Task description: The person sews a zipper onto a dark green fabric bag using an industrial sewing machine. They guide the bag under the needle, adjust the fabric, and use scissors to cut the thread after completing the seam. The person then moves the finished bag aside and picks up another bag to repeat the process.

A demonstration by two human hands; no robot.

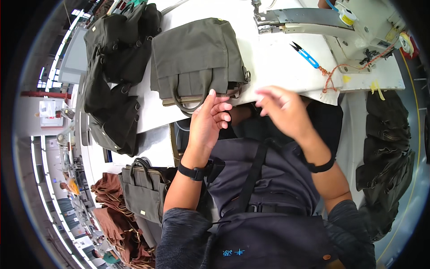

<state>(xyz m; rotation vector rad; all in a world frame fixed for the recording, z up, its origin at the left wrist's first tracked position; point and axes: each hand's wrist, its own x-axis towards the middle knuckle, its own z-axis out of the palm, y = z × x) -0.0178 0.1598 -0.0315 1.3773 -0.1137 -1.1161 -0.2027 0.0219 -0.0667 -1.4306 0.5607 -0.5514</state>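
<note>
A dark olive-grey fabric bag (192, 56) lies on the white table in front of me, its looped handles and a zipped edge toward me. My left hand (209, 115) is at that near edge, close to the handle (178, 92). Its fingers are loosely curled and apart, with nothing seen in them. To the right of the bag, my right hand (284, 110) hangs above the table's front edge. Motion blurs its fingers a little, but they look stretched out and hold nothing visible.
Blue thread snips (305, 54) lie by a sewing machine (304, 20) at the right. More dark bags (121, 54) are heaped at the left. Below stand another bag (142, 190) and brown fabric pieces (112, 215). Dark pieces (387, 148) hang at the far right.
</note>
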